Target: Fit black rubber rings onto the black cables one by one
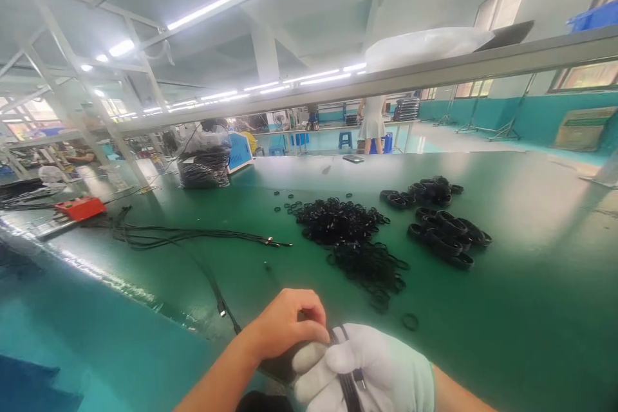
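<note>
My right hand (371,367), in a white glove, is closed around a folded bundle of black cable (351,393) at the bottom centre. A metal cable plug (360,378) shows against the glove. My bare left hand (294,325) touches the gloved fingers, its own fingers curled and thumb and forefinger pinched at the top of the bundle. What sits in that pinch is hidden. Ahead lies a heap of small black bands (338,222), with a single band (410,322) apart from it. Right of the heap are bundled black coils (447,232).
Black cables (193,235) with plugs stretch across the green table (531,283) from a red box (80,207) at the left. Farther back stand a bag of black items (205,164) and a blue-and-white box (240,151). A shelf beam (309,98) crosses overhead; a person (373,122) stands beyond.
</note>
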The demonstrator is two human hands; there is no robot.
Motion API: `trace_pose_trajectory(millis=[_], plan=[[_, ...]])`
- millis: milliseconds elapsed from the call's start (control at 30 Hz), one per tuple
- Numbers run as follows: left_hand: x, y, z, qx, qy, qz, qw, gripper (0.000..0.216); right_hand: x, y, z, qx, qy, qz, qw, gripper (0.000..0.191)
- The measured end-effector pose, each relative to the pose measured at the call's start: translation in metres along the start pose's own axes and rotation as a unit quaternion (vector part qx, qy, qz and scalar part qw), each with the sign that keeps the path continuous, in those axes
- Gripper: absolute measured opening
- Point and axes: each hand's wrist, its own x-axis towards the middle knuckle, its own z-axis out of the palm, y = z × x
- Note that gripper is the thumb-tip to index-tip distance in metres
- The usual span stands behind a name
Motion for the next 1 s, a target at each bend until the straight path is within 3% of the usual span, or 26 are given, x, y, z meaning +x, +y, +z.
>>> trace_pose_trajectory(millis=[100, 233, 400, 500, 633, 700, 800, 900, 1000], plan=[[0.005, -0.01, 0.002, 0.024, 0.029, -0.012, 0.999, 0.032, -0.003, -0.009, 0.006, -0.004, 0.005, -0.119, 0.993, 0.027], [0.002, -0.011, 0.015, 0.084, 0.097, -0.063, 0.99, 0.034, -0.016, -0.03, 0.009, -0.072, 0.115, -0.301, 0.944, 0.037], [-0.013, 0.011, 0.057, 0.234, 0.133, -0.097, 0.958, 0.036, -0.021, -0.042, 0.006, -0.094, 0.193, -0.376, 0.901, 0.036], [-0.02, 0.025, 0.068, 0.315, 0.122, -0.07, 0.939, 0.034, -0.017, -0.035, 0.004, -0.116, 0.206, -0.367, 0.9, 0.037], [-0.022, 0.034, 0.044, 0.34, 0.103, 0.014, 0.935, 0.017, -0.011, -0.02, 0.0, -0.154, 0.223, -0.297, 0.916, 0.035], [-0.02, 0.038, 0.023, 0.341, 0.082, 0.084, 0.933, 0.013, -0.009, -0.015, -0.001, -0.164, 0.188, -0.244, 0.937, 0.032], [-0.014, 0.043, -0.008, 0.308, 0.021, 0.157, 0.938, 0.029, -0.007, -0.01, -0.003, -0.17, 0.114, -0.174, 0.963, 0.033], [-0.006, 0.046, -0.023, 0.231, -0.03, 0.153, 0.96, 0.027, -0.007, -0.009, -0.003, -0.162, 0.058, -0.105, 0.98, 0.041], [-0.001, 0.043, -0.023, 0.177, -0.055, 0.155, 0.97, 0.017, -0.009, -0.007, -0.005, -0.147, 0.033, -0.059, 0.987, 0.042]])
